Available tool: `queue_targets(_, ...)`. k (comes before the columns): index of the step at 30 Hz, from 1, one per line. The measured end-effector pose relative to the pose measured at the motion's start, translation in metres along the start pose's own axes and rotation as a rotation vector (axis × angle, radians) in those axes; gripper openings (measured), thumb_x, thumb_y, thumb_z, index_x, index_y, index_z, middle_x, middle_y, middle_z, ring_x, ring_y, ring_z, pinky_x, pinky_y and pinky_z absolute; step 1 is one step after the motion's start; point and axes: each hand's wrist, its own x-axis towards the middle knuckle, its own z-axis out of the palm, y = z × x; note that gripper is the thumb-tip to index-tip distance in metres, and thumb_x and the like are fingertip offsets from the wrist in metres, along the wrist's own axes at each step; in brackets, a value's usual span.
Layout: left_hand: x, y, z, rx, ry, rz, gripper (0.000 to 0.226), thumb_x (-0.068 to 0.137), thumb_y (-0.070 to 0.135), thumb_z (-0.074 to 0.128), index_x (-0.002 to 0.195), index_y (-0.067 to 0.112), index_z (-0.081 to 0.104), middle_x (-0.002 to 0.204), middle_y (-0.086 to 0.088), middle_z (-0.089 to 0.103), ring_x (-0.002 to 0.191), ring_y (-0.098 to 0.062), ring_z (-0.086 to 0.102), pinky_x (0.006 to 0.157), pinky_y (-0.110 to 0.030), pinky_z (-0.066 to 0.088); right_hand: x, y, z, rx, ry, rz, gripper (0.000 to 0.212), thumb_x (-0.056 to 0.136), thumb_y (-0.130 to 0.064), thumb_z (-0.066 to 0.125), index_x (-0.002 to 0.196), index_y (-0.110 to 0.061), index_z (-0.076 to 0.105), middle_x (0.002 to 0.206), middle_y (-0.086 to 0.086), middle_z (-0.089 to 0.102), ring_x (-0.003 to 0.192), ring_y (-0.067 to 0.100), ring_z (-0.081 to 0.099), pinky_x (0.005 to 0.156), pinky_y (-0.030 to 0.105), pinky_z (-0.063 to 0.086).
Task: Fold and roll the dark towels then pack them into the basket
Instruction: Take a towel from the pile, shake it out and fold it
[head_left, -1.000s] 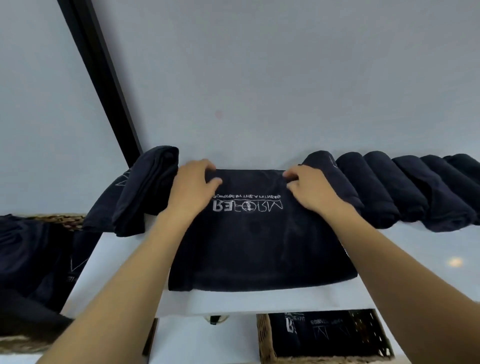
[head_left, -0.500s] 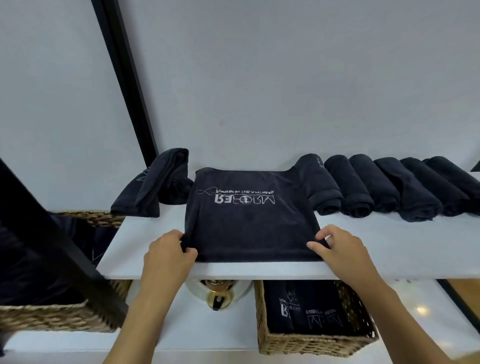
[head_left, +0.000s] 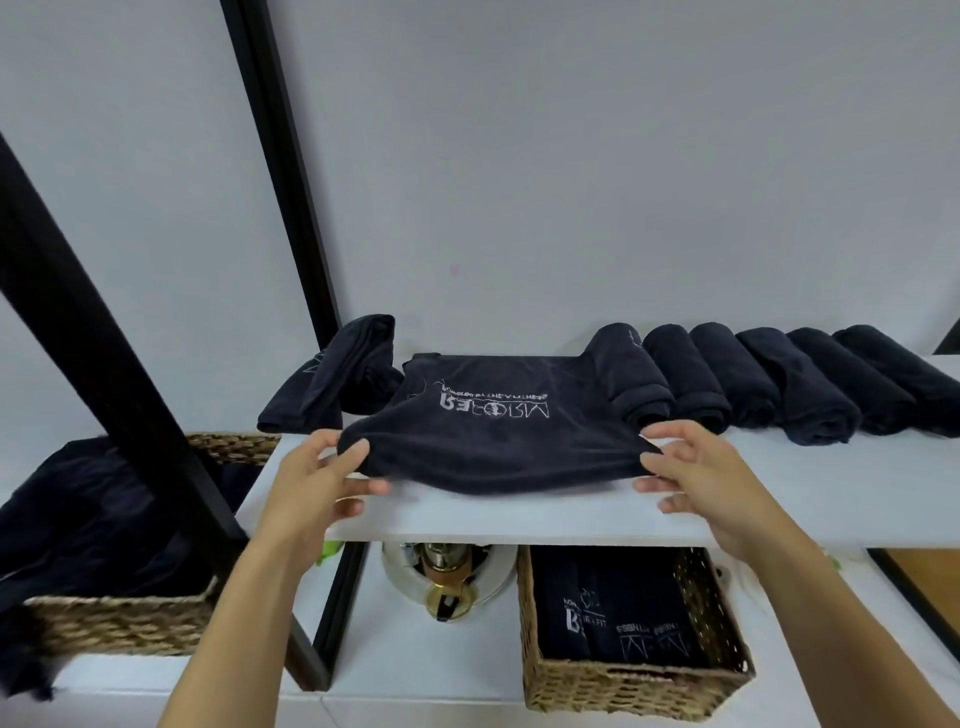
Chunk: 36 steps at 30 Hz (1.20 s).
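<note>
A dark folded towel (head_left: 493, 431) with white lettering lies on the white shelf (head_left: 519, 514). Its near edge is lifted off the shelf. My left hand (head_left: 322, 483) pinches the near left corner between thumb and fingers. My right hand (head_left: 691, 473) pinches the near right corner. Several rolled dark towels (head_left: 769, 384) lie side by side to the right, the first one touching the folded towel. A loosely folded dark towel (head_left: 337, 374) lies at the left. Below the shelf stands a wicker basket (head_left: 623, 686) with dark towels in it.
A second wicker basket (head_left: 119, 618) at the lower left holds loose dark towels. Black frame posts (head_left: 280, 171) rise at the left. A round metal object (head_left: 447, 577) sits under the shelf between the baskets. A pale wall stands right behind the shelf.
Both hands moved from the towel's far edge to its near corners, took hold of them and lifted the near edge off the shelf. The view has tilted downward.
</note>
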Motion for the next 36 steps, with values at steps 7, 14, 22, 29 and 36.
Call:
queue_targets(7, 0.023, 0.096, 0.018, -0.012, 0.133, 0.326, 0.007, 0.102, 0.023, 0.052, 0.105, 0.017, 0.053, 0.088, -0.016, 0.065, 0.053, -0.028, 0.069, 0.047, -0.028, 0.056, 0.021, -0.118, -0.023, 0.358, 0.123, -0.317, 0.013, 0.096, -0.001, 0.054, 0.098, -0.008, 0.065, 0.086, 0.009, 0.059, 0.067, 0.016, 0.066, 0.071, 0.025, 0.058)
queue_targets(14, 0.038, 0.203, 0.03, -0.378, 0.026, 0.362, 0.012, 0.095, 0.02, 0.064, 0.088, 0.013, 0.059, 0.08, -0.007, 0.061, 0.047, -0.011, 0.052, 0.048, -0.019, 0.044, 0.029, -0.213, -0.048, 0.414, 0.192, -0.535, 0.012, 0.09, -0.015, 0.064, 0.096, -0.024, 0.069, 0.089, -0.008, 0.067, 0.081, 0.009, 0.06, 0.074, 0.027, 0.046)
queue_targets(22, 0.042, 0.246, 0.03, -0.241, -0.213, 0.508, 0.014, 0.089, 0.024, 0.067, 0.101, 0.029, 0.071, 0.105, 0.012, 0.071, 0.092, -0.008, 0.062, 0.073, -0.024, 0.04, 0.032, -0.256, -0.058, 0.599, 0.109, -0.568, 0.024, 0.092, -0.006, 0.06, 0.111, -0.02, 0.067, 0.107, -0.002, 0.068, 0.088, 0.016, 0.063, 0.082, 0.036, 0.057)
queue_targets(29, 0.042, 0.252, 0.042, -0.321, -0.191, 0.638, 0.036, 0.092, -0.002, 0.06, 0.126, 0.009, 0.063, 0.116, -0.01, 0.069, 0.102, -0.024, 0.07, 0.086, -0.036, 0.058, 0.034, -0.269, -0.058, 0.617, 0.101, -0.587, 0.032, 0.088, 0.006, 0.063, 0.117, -0.008, 0.064, 0.109, 0.01, 0.067, 0.083, 0.016, 0.072, 0.077, 0.024, 0.057)
queue_targets(36, 0.053, 0.255, 0.046, -0.315, 0.056, 0.502, 0.014, 0.09, 0.012, 0.07, 0.103, 0.009, 0.066, 0.104, -0.008, 0.071, 0.093, -0.021, 0.071, 0.079, -0.041, 0.061, 0.042, -0.262, -0.066, 0.509, 0.207, -0.554, 0.023, 0.089, 0.004, 0.063, 0.104, -0.012, 0.071, 0.101, 0.007, 0.068, 0.077, 0.016, 0.068, 0.073, 0.024, 0.056)
